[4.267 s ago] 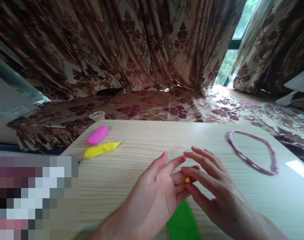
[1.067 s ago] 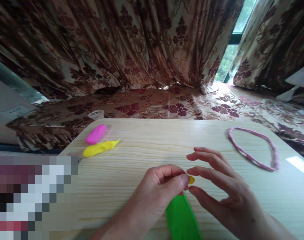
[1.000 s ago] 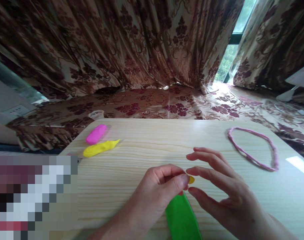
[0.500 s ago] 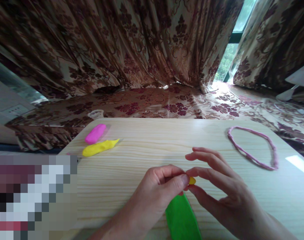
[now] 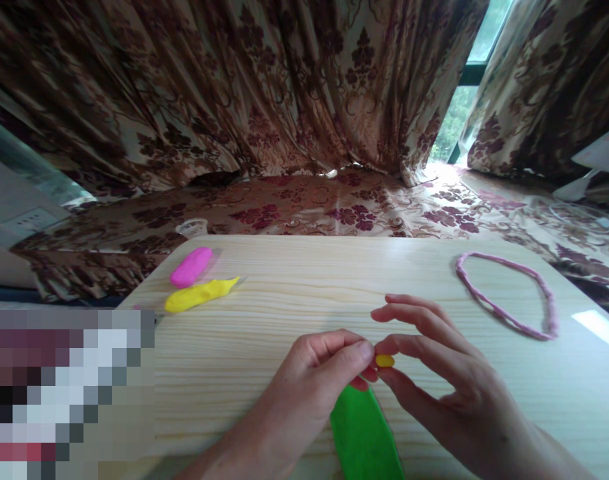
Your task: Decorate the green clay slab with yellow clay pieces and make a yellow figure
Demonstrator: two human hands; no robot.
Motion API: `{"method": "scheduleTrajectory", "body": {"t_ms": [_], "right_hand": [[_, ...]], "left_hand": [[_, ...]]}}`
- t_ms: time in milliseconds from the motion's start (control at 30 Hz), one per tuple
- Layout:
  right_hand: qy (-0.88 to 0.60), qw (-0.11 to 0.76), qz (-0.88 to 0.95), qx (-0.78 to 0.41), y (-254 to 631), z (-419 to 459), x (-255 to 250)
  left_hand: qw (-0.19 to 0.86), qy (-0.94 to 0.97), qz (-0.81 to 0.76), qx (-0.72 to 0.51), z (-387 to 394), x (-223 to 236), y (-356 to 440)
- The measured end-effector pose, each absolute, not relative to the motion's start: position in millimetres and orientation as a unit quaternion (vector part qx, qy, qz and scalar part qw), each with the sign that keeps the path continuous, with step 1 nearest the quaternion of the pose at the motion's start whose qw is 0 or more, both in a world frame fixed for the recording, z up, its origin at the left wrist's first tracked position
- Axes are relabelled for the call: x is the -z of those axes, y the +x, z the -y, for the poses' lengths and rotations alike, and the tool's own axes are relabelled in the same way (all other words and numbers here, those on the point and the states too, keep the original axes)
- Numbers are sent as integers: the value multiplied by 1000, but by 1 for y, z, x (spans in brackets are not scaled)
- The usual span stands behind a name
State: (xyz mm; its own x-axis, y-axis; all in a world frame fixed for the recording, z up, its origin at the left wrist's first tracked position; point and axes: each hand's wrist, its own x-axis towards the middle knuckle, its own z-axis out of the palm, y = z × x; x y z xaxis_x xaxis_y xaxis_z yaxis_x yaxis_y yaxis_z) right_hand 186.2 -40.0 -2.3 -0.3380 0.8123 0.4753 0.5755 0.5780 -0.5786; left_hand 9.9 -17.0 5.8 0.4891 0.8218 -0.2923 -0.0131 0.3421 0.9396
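A small yellow piece of modelling clay (image 5: pixel 385 361) sits between the fingertips of both hands, above the table. My right hand (image 5: pixel 454 373) pinches it between thumb and index finger, its other fingers spread. Against the clay's left end press the closed thumb and fingers of my left hand (image 5: pixel 329 370). Below the hands lies a flat green clay strip (image 5: pixel 365 433), partly covered by my left hand. At the table's far left, a larger yellow clay lump (image 5: pixel 199 296) tapers to a point, beside a pink clay block (image 5: pixel 191 267).
A twisted pinkish-purple loop (image 5: pixel 504 313) lies on the right of the pale wooden table (image 5: pixel 284 267). Behind the far edge are a patterned cloth-covered ledge (image 5: pixel 304 207) and curtains (image 5: pixel 284 87). A whitish object (image 5: pixel 191 227) is just past the far left corner.
My left thumb has drawn back slightly to the left, so more of the small yellow clay shows. My right hand has barely moved.
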Motion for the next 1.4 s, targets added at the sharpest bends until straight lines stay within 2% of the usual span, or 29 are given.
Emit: {"method": "scheduleTrajectory", "body": {"t_ms": [700, 1400], "right_hand": [[-419, 386, 806, -161, 186, 39, 4], [-439, 383, 796, -163, 191, 40, 3]], "left_hand": [[731, 466, -403, -294, 18, -6, 11], [694, 507, -424, -287, 17, -4, 11]]}}
